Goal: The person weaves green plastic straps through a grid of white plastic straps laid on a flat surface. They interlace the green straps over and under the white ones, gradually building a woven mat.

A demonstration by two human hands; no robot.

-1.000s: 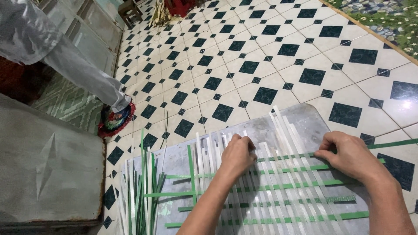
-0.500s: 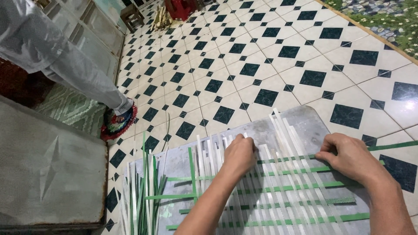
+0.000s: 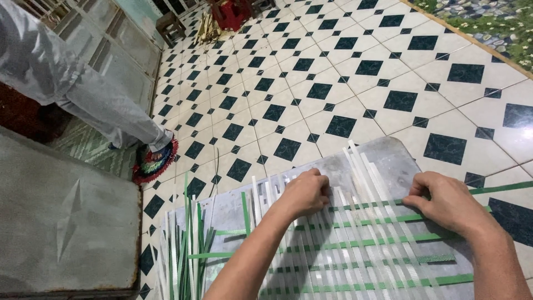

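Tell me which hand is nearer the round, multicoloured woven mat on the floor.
Left. The left hand rests on the white strips, right of the round, multicoloured woven mat; the right hand lies farther right.

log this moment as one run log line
left hand: pressing white strips | right hand: pinching green strip | base: grey board

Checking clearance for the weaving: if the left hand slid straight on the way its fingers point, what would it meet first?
The left hand points up and right across the grey board. It would probably first meet the loose ends of the white strips, then the board's far edge and the tiled floor. Depth is unclear.
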